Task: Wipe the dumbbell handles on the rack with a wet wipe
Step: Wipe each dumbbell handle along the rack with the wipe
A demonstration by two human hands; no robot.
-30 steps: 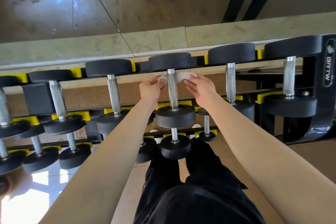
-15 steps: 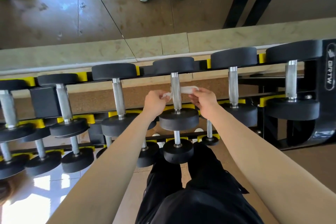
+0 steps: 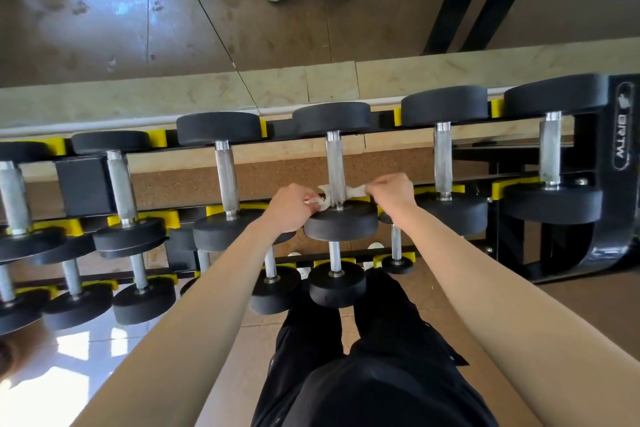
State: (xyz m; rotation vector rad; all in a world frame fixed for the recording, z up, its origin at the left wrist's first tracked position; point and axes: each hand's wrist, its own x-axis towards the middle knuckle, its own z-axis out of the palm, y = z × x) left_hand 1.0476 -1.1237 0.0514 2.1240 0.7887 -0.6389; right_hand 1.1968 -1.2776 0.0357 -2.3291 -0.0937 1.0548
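Left hand [image 3: 289, 208], right hand [image 3: 391, 192], wipe [image 3: 356, 190] lower on handle [image 3: 335, 163]

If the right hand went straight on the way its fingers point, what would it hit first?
Probably the knurled silver dumbbell handle, just past the white wet wipe that the right hand pinches; depth is hard to judge.

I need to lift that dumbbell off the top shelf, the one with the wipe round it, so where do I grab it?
Grip the handle at its bare middle, coming down from above. It points away from you with open space beneath; the broad ends sit on the rack, and the wipe wraps its near end.
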